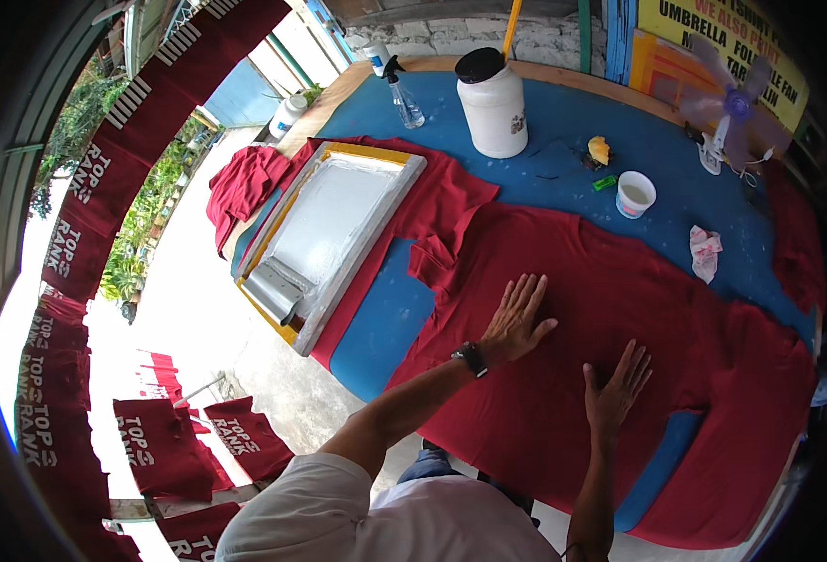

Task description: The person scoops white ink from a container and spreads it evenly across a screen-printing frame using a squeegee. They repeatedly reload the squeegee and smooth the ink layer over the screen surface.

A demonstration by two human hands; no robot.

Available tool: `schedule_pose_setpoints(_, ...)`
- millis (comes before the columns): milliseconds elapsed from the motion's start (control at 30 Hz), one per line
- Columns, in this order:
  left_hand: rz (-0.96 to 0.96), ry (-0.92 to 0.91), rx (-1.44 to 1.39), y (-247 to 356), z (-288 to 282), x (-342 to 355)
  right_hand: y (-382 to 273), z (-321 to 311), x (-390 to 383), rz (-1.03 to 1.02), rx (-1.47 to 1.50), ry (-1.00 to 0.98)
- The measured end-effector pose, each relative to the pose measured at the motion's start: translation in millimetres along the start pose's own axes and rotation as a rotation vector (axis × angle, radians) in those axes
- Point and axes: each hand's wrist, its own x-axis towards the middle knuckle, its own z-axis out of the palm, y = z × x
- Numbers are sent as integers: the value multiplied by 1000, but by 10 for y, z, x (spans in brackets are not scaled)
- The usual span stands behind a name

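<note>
Item: dark red shirt (573, 272), one, laid nearly flat on the blue-topped table (376, 361), to the right of a framed screen (339, 220) and on the near side of a white cup (635, 197).

Left hand (515, 326): palm down on the cloth, fingers extended and slightly spread, thumb out; pinching nothing. Right hand (617, 389): nearer the body, fingers likewise spread, apparently resting on the cloth.

Handling, as judged: light, limp, soft; not fragile; prone to wrinkling and to shifting under a dragging palm. Flat palms suit smoothing; for lifting, best gripped at two far corners by the shoulders, so the panel hangs even.

Condition note: right end bends toward the dark rim; sleeve outline there uncertain.
</note>
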Motion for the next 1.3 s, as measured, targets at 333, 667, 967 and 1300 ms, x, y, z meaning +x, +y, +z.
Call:
schedule_pose_setpoints(333,256,-228,-142,24,-714,-3086,113,-265,-1868,55,-280,116)
schedule_pose_setpoints(667,-174,69,-339,-1014,-2099,-4659,-918,-215,-2292,157,-337,244)
schedule_pose_setpoints(967,-168,261,-48,-2350,-3522,-4478,-4318,875,-1941,-29,724,-593)
schedule_pose_setpoints(1300,-44,-39,200,-3834,-4707,-3646,-5648,1717,-1979,-180,700,-488)
